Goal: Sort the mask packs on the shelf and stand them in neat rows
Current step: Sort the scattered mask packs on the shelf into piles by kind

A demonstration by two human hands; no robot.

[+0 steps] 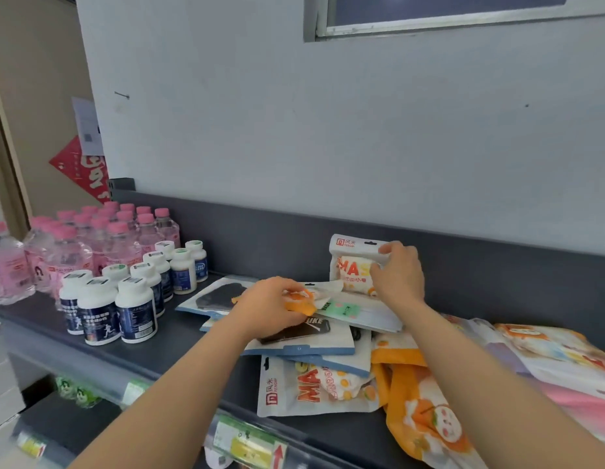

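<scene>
Two bare forearms, no sleeves in view. Left hand (267,309) and right hand (397,274) bare: no gloves, rings, watch or wristband visible.

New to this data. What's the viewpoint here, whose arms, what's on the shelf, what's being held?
There is one picture, from a wide-angle camera on a person's head, looking forward and down. No robot: the two bare arms are the wearer's. They stand at a dark shop shelf. On it, at left, stand pink-capped bottles and white jars; in the middle and right lies a loose pile of mask packs, flat and overlapping. The right hand grips an upright white pack against the shelf's back wall. The left hand holds an orange pack over the pile. So only one pack stands yet.
</scene>
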